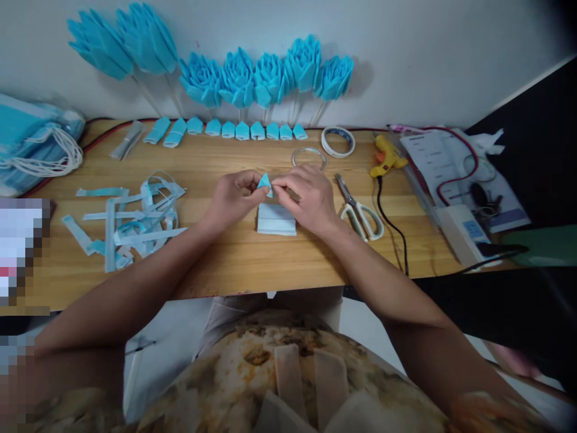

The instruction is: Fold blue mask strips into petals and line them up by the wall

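My left hand (234,197) and my right hand (307,198) meet over the middle of the wooden table (252,264). Both pinch one small blue folded piece (265,182) between thumb and fingers, its point sticking up. Just below the hands lies a small stack of pale blue cut pieces (276,219) flat on the table.
Blue trimmed strips (130,216) lie heaped at left. A row of folded blue petals (228,128) and blue paper flowers (265,78) on sticks line the wall. Scissors (360,210), two tape rolls (338,141), a yellow glue gun (386,156) and a power strip (464,231) sit at right. A pack of masks (31,141) lies far left.
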### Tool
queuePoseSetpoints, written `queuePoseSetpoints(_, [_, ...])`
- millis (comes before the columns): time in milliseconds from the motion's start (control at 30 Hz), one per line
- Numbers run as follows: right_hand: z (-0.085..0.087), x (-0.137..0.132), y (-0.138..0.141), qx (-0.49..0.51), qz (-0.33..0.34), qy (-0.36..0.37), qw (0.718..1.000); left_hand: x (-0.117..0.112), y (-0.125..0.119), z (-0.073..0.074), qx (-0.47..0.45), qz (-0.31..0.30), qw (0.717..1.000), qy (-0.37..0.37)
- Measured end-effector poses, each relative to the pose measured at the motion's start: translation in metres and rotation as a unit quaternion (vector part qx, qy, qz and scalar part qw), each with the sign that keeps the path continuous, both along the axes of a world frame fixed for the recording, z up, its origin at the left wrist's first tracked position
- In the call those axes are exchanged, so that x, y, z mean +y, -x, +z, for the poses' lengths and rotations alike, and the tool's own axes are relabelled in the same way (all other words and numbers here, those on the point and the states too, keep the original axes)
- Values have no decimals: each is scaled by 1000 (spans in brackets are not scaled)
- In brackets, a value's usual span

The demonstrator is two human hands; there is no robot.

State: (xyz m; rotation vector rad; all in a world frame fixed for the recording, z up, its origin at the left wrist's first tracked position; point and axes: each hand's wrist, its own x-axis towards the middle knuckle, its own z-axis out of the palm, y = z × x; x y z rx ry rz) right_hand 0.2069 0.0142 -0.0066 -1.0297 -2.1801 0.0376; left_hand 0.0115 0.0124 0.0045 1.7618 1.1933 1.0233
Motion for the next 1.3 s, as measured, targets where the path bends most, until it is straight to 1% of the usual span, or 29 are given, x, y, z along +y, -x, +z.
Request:
queuePoseSetpoints(167, [0, 0, 0, -2, -9, 16, 1000, 1, 0, 0, -17, -4, 1000, 7])
queuePoseSetpoints(333, [2, -1, 0, -3, -3, 7, 1000, 1, 0, 0, -11, -7, 1000, -1])
queuePoseSetpoints(633, [3, -1, 0, -5, -9, 14, 1000, 0, 0, 0, -4, -6, 1000, 7])
queuePoseSetpoints(767, [4, -1, 1, 21, -8, 30, 999, 1, 0, -1, -20, -7, 1000, 7])
queuePoseSetpoints(833, [4, -1, 0, 69, -19, 59, 996, 1, -1, -1, -40, -9, 999, 16])
queuePoseSetpoints(900, [4, 0, -1, 142, -27, 102, 984, 0, -1, -1, -61, -15, 998, 27])
queuePoseSetpoints(967, [3, 3, -3, 213, -16, 167, 963, 0, -1, -1, -74, -28, 996, 36])
queuePoseSetpoints(1067, [2, 6, -6, 287, 28, 285, 914, 0, -1, -1, -82, -45, 995, 45])
queuePoseSetpoints(1133, [3, 6, -7, 322, 48, 343, 881, 1, -1, -2, -85, -51, 994, 55])
queuePoseSetpoints(1200, [4, 6, -6, 348, 56, 377, 857, 1, -1, -2, -84, -57, 993, 66])
queuePoseSetpoints(1300, [4, 6, -6, 369, 64, 392, 840, 3, 0, -3, -74, -62, 993, 71])
